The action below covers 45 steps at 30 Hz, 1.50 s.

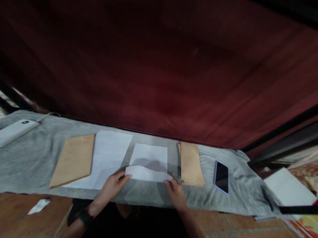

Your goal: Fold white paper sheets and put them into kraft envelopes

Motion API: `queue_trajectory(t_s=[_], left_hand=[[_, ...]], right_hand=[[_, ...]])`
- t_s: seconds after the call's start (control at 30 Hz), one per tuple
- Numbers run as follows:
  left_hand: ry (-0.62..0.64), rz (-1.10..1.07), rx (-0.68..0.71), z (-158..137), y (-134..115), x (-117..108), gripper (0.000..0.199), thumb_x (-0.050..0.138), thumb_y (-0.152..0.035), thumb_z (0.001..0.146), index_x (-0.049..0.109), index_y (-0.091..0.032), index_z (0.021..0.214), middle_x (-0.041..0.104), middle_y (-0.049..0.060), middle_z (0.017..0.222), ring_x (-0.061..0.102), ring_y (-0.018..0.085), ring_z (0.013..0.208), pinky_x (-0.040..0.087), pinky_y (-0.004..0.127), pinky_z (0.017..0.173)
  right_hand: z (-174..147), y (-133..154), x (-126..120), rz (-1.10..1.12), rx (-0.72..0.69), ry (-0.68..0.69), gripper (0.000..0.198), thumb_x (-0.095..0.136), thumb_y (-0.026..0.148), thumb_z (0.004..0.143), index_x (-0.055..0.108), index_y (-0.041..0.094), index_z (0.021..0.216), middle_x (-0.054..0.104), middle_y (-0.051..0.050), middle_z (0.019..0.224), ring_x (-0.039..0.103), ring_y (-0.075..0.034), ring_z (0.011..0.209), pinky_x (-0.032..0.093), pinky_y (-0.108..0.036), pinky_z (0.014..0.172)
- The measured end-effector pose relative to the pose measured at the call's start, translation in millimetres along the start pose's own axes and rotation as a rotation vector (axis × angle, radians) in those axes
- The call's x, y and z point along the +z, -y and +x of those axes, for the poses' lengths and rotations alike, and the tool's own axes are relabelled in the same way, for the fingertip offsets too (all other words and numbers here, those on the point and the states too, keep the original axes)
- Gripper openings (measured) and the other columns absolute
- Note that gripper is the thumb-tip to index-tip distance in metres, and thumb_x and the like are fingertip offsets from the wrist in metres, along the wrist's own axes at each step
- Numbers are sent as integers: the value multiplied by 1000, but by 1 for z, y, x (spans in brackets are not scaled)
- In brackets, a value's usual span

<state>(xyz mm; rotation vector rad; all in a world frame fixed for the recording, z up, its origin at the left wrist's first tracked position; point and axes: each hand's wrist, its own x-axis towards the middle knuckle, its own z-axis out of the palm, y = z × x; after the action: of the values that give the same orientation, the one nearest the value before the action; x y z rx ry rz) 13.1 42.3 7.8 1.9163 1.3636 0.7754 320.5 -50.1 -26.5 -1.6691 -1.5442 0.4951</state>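
Observation:
A white sheet of paper [150,154] lies in front of me, its near part raised as a bent flap. My left hand [114,183] pinches the flap's left end between thumb and fingers. At the opposite end, my right hand [176,194] grips the flap the same way. Left of the sheet are larger white papers [112,148], partly covered by brown envelopes [75,157]. Smaller brown envelopes [190,164] lie just beyond my right hand, stacked slightly askew.
A grey cloth [155,199] covers the narrow surface. A phone [221,177] lies at right, and a white device [13,132] with a cable at far left. Behind hangs a dark red curtain [161,70]. A white scrap [39,206] is on the tiled floor.

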Motion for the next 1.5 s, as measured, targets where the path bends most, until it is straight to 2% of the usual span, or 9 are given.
queue_trajectory(t_s=[0.1, 0.27, 0.4, 0.63, 0.8, 1.13, 1.27, 1.4, 1.5], left_hand=[[-45, -18, -46, 4, -3, 3, 40, 53, -57, 86, 74, -23, 88, 78, 2, 91, 72, 22, 86, 55, 29, 79], [-106, -17, -126, 17, -6, 10, 44, 49, -61, 87, 69, -22, 79, 71, 0, 73, 65, 19, 68, 49, 27, 66], [-148, 29, -174, 33, -8, 15, 45, 47, -60, 89, 65, -21, 76, 65, 0, 66, 60, 17, 61, 44, 25, 60], [-124, 310, -291, 59, -18, 19, 33, 47, -44, 97, 68, -20, 88, 73, 4, 79, 65, 17, 68, 39, 25, 61], [-94, 489, -337, 69, -29, 22, 34, 44, -43, 101, 69, -21, 96, 77, 7, 90, 71, 21, 79, 39, 26, 63], [-77, 631, -390, 81, -35, 29, 41, 36, -44, 103, 69, -20, 107, 78, 10, 91, 73, 25, 85, 44, 29, 66], [-69, 689, -378, 82, -34, 33, 42, 33, -43, 104, 67, -19, 109, 77, 12, 89, 74, 25, 85, 45, 30, 67], [-56, 719, -351, 81, -35, 36, 41, 33, -40, 104, 65, -15, 114, 77, 14, 92, 75, 27, 82, 47, 31, 67], [-52, 709, -339, 81, -36, 36, 40, 34, -38, 104, 63, -14, 116, 77, 15, 92, 75, 27, 81, 47, 31, 66]], right_hand=[[7, 1, 6, -57, 41, -19, 31, 46, 41, 101, 71, 22, 106, 76, -7, 100, 72, -21, 93, 54, -31, 86], [27, 11, 10, -248, 130, 0, 35, 41, 38, 104, 71, 21, 96, 76, -4, 84, 71, -18, 74, 49, -24, 68], [46, 18, 12, -425, 183, 21, 30, 45, 34, 103, 72, 21, 97, 77, -4, 84, 73, -19, 76, 47, -23, 66], [68, 21, 21, -560, 267, 7, 26, 52, 34, 102, 73, 20, 103, 78, -9, 89, 75, -19, 76, 47, -23, 65], [79, 22, 27, -655, 314, 2, 29, 50, 37, 104, 72, 19, 99, 76, -11, 81, 74, -20, 72, 47, -25, 64], [96, 21, 33, -740, 268, -13, 32, 45, 36, 106, 67, 13, 103, 72, -12, 76, 72, -20, 70, 49, -27, 66], [99, 19, 35, -742, 260, -25, 32, 44, 36, 106, 65, 13, 113, 73, -12, 80, 72, -21, 70, 48, -28, 64], [101, 20, 33, -732, 234, -51, 30, 46, 34, 104, 62, 13, 117, 72, -15, 95, 71, -25, 88, 50, -33, 76], [102, 24, 31, -692, 157, -129, 31, 45, 30, 103, 61, 12, 122, 67, -19, 111, 65, -30, 103, 48, -41, 88]])
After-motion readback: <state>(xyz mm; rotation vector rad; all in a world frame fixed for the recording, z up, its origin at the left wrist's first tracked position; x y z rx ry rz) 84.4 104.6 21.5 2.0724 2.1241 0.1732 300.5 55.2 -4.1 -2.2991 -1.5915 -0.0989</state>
